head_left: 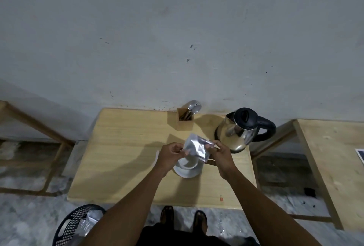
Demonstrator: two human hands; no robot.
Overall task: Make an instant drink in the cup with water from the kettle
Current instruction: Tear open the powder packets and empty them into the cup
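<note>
A silver foil sachet [198, 148] is held above a white cup [189, 164] that stands on a white saucer [188, 173] near the middle of the wooden table [126, 157]. My left hand [169, 156] pinches the sachet's left edge and my right hand [221, 154] pinches its upper right corner. The sachet hides part of the cup's rim. A steel kettle [235, 132] with a black lid and handle stands just beyond my right hand, at the table's right edge.
A wooden holder [184, 121] with several metal spoons stands at the table's back edge. A black mesh basket [75, 225] with wrappers sits on the floor at lower left. A second wooden table [332, 165] is on the right, a wooden frame on the left.
</note>
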